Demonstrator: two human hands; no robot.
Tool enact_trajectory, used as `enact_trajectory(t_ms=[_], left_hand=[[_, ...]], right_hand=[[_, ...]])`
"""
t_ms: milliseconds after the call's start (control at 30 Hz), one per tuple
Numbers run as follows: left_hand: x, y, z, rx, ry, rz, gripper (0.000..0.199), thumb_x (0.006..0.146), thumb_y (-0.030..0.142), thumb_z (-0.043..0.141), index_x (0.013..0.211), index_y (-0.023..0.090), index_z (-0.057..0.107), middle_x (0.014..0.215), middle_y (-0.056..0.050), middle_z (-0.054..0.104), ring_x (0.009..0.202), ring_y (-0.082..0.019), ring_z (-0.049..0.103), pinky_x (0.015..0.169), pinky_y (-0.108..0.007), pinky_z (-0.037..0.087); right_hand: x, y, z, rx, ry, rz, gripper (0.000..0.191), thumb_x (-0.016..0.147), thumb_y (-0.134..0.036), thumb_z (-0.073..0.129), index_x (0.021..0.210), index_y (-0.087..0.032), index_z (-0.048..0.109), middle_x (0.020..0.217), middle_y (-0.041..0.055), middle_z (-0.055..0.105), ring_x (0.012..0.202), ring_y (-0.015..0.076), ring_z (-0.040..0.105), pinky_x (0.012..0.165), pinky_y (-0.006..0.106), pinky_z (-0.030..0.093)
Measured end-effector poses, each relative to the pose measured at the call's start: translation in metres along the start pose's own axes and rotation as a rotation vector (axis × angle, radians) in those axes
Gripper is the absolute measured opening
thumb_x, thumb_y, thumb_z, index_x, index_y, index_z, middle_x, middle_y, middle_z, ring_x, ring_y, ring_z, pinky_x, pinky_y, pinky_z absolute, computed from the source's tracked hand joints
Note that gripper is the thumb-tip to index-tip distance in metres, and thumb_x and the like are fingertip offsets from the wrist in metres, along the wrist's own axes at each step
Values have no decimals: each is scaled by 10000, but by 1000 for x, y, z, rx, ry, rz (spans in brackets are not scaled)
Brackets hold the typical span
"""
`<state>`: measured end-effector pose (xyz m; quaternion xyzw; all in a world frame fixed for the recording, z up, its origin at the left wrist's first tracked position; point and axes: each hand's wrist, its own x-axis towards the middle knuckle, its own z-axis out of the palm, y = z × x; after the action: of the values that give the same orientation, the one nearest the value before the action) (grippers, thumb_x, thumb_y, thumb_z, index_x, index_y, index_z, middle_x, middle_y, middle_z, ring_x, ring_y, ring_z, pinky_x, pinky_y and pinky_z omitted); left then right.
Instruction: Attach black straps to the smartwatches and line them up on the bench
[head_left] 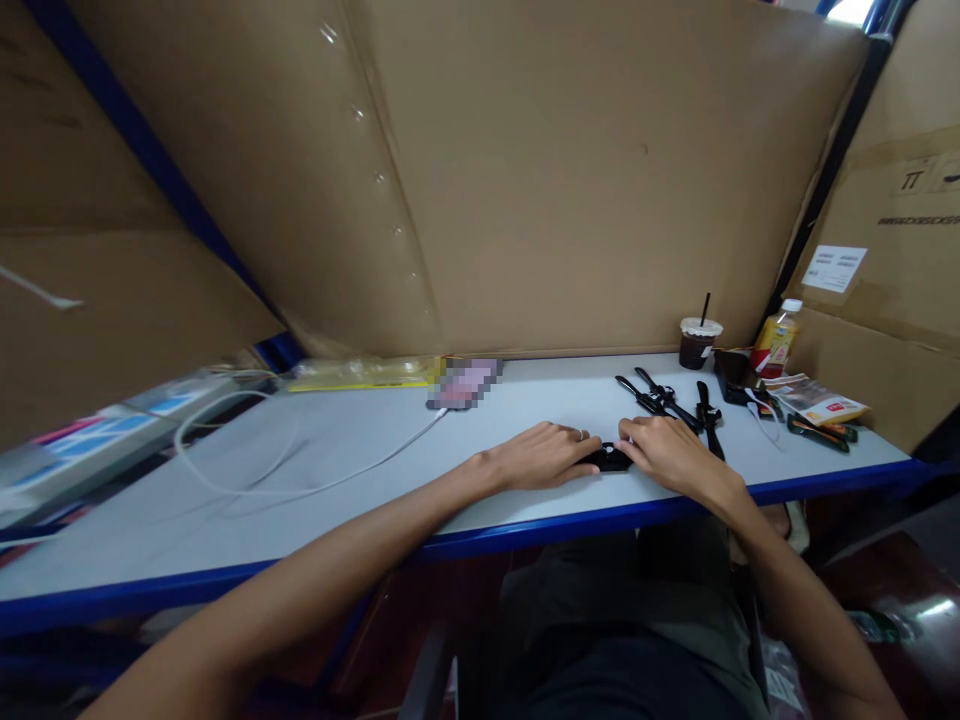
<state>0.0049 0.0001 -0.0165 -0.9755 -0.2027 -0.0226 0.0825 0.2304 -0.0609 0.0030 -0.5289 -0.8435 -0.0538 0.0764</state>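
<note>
My left hand [549, 456] lies low over the table near its front edge, a ring on one finger, gripping the left end of a flat black piece [613, 459]. At the piece's other end my right hand [666, 450] holds it with bent fingers. A small light spot shows in the middle of the piece, between the fingertips; its ends are hidden under the hands. Just beyond my right hand lie long, narrow black parts [657, 397] crossed over each other. Another black part [707, 410] of like shape lies to their right, partly behind my wrist.
A phone [459, 385] on a white cable [382, 462] lies toward the back. A drink cup [699, 345], a bottle [778, 338] and packets [817, 400] stand at the right. Cardboard walls [525, 180] enclose the table [360, 420]. A yellow-edged clear strip [360, 375] lies behind.
</note>
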Motion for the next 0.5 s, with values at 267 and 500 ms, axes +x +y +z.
enact_trajectory(t_ms=[267,500], left_hand=[[1,-4,6,-19,23,-21,546,1073,575,243,1078,160,598,824,-77,686,604,-173,585,564,-309,363],[1,-5,7,-77,48,-5,521,1079,554,256,1070,170,609,831,-74,691,615,-164,586,572,-308,368]], right_hand=[[11,-7,19,-137,51,-91,286,1060,-342,460,1124,-177,686,998,103,740,851,209,671,649,306,317],[11,-6,20,-144,10,-62,329,1058,-373,445,1064,-188,718,976,105,749,795,204,674,647,305,325]])
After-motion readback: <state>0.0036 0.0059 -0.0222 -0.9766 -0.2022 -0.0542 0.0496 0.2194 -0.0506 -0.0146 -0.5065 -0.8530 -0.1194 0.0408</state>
